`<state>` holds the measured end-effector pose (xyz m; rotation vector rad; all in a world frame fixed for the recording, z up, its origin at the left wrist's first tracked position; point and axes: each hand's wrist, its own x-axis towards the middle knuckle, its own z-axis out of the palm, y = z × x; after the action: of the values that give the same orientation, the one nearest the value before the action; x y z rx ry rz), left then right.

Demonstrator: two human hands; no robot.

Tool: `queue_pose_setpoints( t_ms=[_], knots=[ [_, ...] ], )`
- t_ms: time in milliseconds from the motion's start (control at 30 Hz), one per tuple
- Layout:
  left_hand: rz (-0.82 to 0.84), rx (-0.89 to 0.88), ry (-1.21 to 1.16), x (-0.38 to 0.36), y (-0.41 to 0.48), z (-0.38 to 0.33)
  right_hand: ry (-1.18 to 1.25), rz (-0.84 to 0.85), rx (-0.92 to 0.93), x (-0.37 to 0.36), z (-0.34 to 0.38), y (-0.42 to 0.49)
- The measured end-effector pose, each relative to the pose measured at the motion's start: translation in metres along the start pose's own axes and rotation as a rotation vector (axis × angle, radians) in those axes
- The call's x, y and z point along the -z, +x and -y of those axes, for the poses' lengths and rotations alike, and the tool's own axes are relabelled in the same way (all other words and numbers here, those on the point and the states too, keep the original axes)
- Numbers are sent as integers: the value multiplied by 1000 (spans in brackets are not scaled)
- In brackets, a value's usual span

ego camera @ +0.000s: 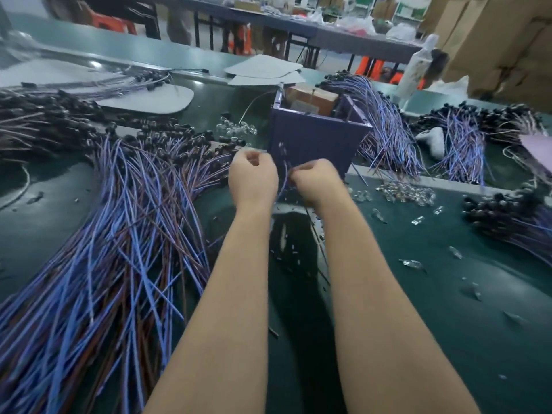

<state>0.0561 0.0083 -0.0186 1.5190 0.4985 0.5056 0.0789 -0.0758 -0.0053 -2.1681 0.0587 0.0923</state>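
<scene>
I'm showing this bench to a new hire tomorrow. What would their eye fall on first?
Probably the huge fan of blue and brown wires spread over the left of the green table. Then the left hand and right hand, curled close together mid-frame with a thin blue wire between them, just before the purple box. A glinting heap of small clear pieces lies to its right.

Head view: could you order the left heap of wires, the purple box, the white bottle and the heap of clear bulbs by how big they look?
1. left heap of wires, by far the largest
2. purple box
3. white bottle and heap of clear bulbs look alike; the bottle stands farther off, so I won't rank them.
</scene>
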Motion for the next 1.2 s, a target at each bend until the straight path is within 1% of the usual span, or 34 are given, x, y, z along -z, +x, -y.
queue_pose_setpoints(
  t_ms=[67,133,200,233,267,333,367,400,467,500,533,567,600,700,733,767,800,933,1000,1033,1133,1200],
  knots=[
    [166,-54,178,-12,-7,-4,272,-25,55,21,2,-2],
    [394,-69,269,-25,-16,-11,640,-115,104,40,2,-5],
    [617,-20,220,-36,-27,-19,1009,-265,112,60,-6,-5],
    [710,21,178,-39,-32,-21,1155,-342,90,68,-12,-5],
    [781,39,163,-41,-36,-21,1282,-410,67,77,-19,-5],
    [845,-30,213,-46,-41,-17,1433,-486,25,89,-34,-5],
    [828,-89,239,-49,-43,-16,1423,-475,19,92,-40,-7],
    [797,-147,256,-54,-43,-16,1320,-445,21,91,-46,-10],
    [739,-259,302,-67,-46,-17,1014,-338,52,83,-56,-14],
    [720,-298,333,-75,-48,-18,933,-296,66,78,-60,-15],
    [702,-318,362,-83,-52,-18,926,-280,73,76,-64,-16],
    [686,-325,383,-90,-56,-17,947,-305,78,75,-67,-15],
    [668,-326,391,-96,-59,-13,945,-370,87,76,-70,-14],
    [613,-316,345,-103,-70,6,771,-681,117,81,-82,-9],
    [598,-309,328,-102,-71,12,731,-755,117,81,-86,-7],
    [585,-297,325,-100,-70,17,731,-794,109,80,-88,-6],
    [573,-287,328,-97,-66,20,771,-795,97,78,-88,-6],
    [535,-285,352,-67,-39,23,1032,-713,65,71,-84,-5],
    [535,-276,362,-47,-26,25,1143,-710,47,69,-84,-4],
    [561,-255,350,-37,-20,25,1198,-717,37,69,-84,-4],
    [714,-117,286,-11,-11,23,1357,-756,22,75,-85,-6],
    [735,-80,233,-6,-10,23,1439,-718,8,78,-86,-7]
  ],
)
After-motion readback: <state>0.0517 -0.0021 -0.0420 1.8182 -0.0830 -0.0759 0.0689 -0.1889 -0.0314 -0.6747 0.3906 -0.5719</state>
